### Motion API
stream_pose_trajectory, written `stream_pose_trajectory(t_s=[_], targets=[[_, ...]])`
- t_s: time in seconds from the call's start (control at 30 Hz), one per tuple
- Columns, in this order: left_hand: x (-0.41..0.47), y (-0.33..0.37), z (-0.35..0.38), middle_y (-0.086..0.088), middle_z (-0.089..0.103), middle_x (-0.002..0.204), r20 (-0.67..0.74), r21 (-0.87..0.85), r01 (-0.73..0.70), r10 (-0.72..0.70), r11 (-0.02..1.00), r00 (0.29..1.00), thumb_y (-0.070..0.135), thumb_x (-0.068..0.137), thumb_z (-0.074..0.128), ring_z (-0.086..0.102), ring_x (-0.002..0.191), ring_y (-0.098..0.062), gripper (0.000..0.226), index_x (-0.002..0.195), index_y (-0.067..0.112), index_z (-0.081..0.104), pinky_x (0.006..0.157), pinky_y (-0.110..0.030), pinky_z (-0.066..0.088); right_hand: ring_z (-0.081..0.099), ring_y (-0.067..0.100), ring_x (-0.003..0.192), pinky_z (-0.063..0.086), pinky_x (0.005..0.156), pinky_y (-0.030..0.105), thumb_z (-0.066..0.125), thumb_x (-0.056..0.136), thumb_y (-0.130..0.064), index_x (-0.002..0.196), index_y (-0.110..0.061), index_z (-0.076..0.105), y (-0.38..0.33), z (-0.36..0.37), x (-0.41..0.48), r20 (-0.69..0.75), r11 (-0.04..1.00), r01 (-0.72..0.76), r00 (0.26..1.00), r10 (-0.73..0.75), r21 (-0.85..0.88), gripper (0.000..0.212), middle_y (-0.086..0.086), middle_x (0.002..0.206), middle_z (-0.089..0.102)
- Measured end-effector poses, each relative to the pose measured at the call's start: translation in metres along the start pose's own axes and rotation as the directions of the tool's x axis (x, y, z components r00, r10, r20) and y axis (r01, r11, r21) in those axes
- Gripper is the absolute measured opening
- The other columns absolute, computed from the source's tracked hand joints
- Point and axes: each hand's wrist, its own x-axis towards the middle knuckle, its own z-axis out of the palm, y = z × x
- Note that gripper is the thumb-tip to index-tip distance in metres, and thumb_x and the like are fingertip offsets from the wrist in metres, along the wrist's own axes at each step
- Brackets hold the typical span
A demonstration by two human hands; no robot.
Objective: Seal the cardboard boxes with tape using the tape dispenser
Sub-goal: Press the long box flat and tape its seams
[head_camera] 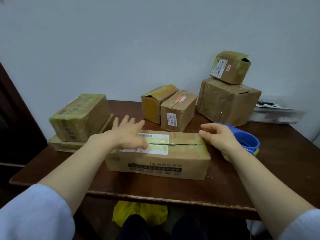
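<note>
Two pale blue sleeves point(31, 213) at the near edge, bare forearms reaching forward over the bench point(155, 189). Below its front edge, a yellow bag point(140, 213) on the floor behind dark trouser legs.

Nearest on the dark brown wood, worn and chipped along the front: a long cardboard box point(159, 161), lying flat, long axis running left to right, one printed long side facing the person. Along the top, a centre seam running the same way, glossy in places, with a white label point(155, 144) across it on the left half.

Over that label, the left hand point(128, 132), palm down, fingers straight and spread, grasping nothing; too blurred to tell whether pressing or just above. At the box's right top end, the right hand point(220, 137), fingers loosely bent towards the corner, gripping nothing. Just behind it and partly hidden, a blue tape dispenser point(245, 137) on the bench, beside the box's right end.

Farther back on the left, a yellow-taped box point(79, 118) stacked on a flat box point(69, 146). In the middle, two narrow boxes point(178, 111) side by side, touching. At the right, a large crumpled box point(228, 103) carrying a small tilted box point(230, 66). Beyond that, a white tray point(277, 113) of papers. Behind everything, a plain pale wall point(121, 40); at far left, a dark wooden door point(13, 118).
</note>
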Motion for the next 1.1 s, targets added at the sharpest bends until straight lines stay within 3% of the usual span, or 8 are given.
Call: stream_pose_trajectory(t_s=[0.17,0.23,0.33,0.43,0.57,0.8,0.97,1.1], targets=[[0.017,0.04,0.014,0.0,-0.021,0.159,0.144,-0.011,-0.315,0.313,0.949,0.939,0.066,0.063,0.074,-0.025,0.144,-0.02,0.133,0.148,0.03,-0.022,0.114,-0.05,-0.018,0.06,0.016,0.08,0.057,0.061,0.029,0.064,0.09,-0.031,0.136,-0.01,0.046,-0.003,-0.004,-0.011,0.078,0.984,-0.13,0.987,0.14,-0.126,0.054,0.006,0.098,0.06],[0.028,0.048,0.02,-0.005,-0.003,0.161,0.103,0.067,-0.293,0.286,0.954,0.953,0.068,0.063,0.073,-0.004,0.147,-0.025,0.132,0.15,0.03,-0.019,0.118,-0.05,-0.006,0.058,0.013,0.068,0.054,0.051,0.021,0.057,0.095,-0.019,0.134,-0.006,0.048,-0.005,-0.004,-0.013,0.122,0.992,-0.123,0.985,0.119,0.02,0.042,0.006,0.085,0.059],[0.031,0.053,0.019,-0.01,0.018,0.152,0.057,0.138,-0.15,0.143,0.979,0.988,0.079,0.059,0.066,0.02,0.139,-0.033,0.132,0.152,0.027,-0.013,0.112,-0.048,0.022,0.066,0.019,0.086,0.057,0.075,0.026,0.049,0.099,-0.014,0.129,-0.003,0.054,-0.001,-0.012,-0.006,0.068,0.95,-0.101,0.994,0.084,0.295,0.033,0.012,0.097,0.066],[0.03,0.059,0.018,-0.016,0.021,0.151,0.052,0.157,-0.043,0.036,0.987,0.998,0.088,0.054,0.058,0.022,0.138,-0.037,0.137,0.153,0.021,-0.01,0.111,-0.049,0.025,0.058,0.022,0.112,0.047,0.096,0.035,0.057,0.094,-0.021,0.123,-0.01,0.06,0.01,-0.034,0.01,-0.205,0.976,0.029,0.976,-0.074,-0.215,0.032,0.008,0.119,0.063],[0.033,0.075,0.021,-0.011,-0.008,0.161,0.016,0.118,-0.129,0.128,0.985,0.992,0.088,0.058,0.054,-0.012,0.147,-0.031,0.131,0.152,0.026,-0.015,0.114,-0.058,-0.006,0.051,0.031,0.109,0.043,0.08,0.038,0.057,0.086,-0.056,0.097,-0.014,0.057,0.019,-0.052,0.011,-0.184,0.554,-0.141,0.983,-0.022,-0.82,0.044,0.012,0.113,0.054],[0.04,0.093,0.029,-0.007,0.01,0.158,-0.006,0.135,-0.193,0.196,0.972,0.981,0.079,0.072,0.054,0.012,0.144,-0.032,0.106,0.151,0.038,-0.005,0.112,-0.054,0.019,0.051,0.018,0.075,0.037,0.083,0.033,0.06,0.08,-0.063,0.069,-0.021,0.043,0.041,-0.047,0.018,-0.108,0.37,-0.138,0.989,0.1,-0.919,0.046,-0.004,0.07,0.05],[0.037,0.101,0.025,-0.011,0.017,0.155,0.004,0.055,-0.131,0.131,0.99,0.991,0.087,0.066,0.048,0.016,0.143,-0.035,0.109,0.152,0.035,0.004,0.112,-0.059,0.012,0.046,0.016,0.065,0.033,0.053,0.028,0.074,0.075,-0.048,0.068,-0.016,0.041,0.044,-0.054,0.024,-0.126,0.599,-0.175,0.984,0.123,-0.782,0.046,-0.001,0.069,0.046],[0.04,0.109,0.016,-0.014,0.045,0.141,-0.146,-0.145,-0.157,0.136,0.977,0.98,0.071,0.083,0.041,0.034,0.136,-0.029,0.078,0.144,0.023,0.037,0.115,-0.051,0.016,0.05,0.02,0.063,0.035,0.055,0.031,0.086,0.065,-0.036,0.072,-0.006,0.056,0.046,-0.078,0.021,-0.145,0.874,-0.164,0.983,0.109,-0.457,0.043,0.006,0.07,0.052]])
